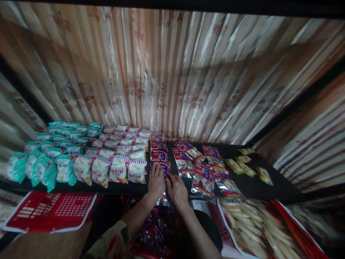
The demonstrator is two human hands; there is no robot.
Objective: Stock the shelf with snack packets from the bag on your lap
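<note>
A red and blue snack packet (164, 167) lies at the front of a column of similar overlapping packets (159, 154) on the black shelf. My left hand (156, 182) rests on its left side with fingers stretched out. At the packet's right edge, my right hand (177, 189) is closed, its thumb toward the packet and its fingers bent. The packet's silvery lower end (163, 199) shows between my wrists. Right of my hands, several loose packets of the same kind (206, 178) lie at angles, partly overlapping.
Left of the column stand rows of white striped snack bags (118, 169), then teal bags (47, 169). Small yellow packets (244, 168) lie at right. Below are a red basket (54, 212), a bag of pale sticks (250, 223) and dark red packets (159, 230). Patterned film hangs behind.
</note>
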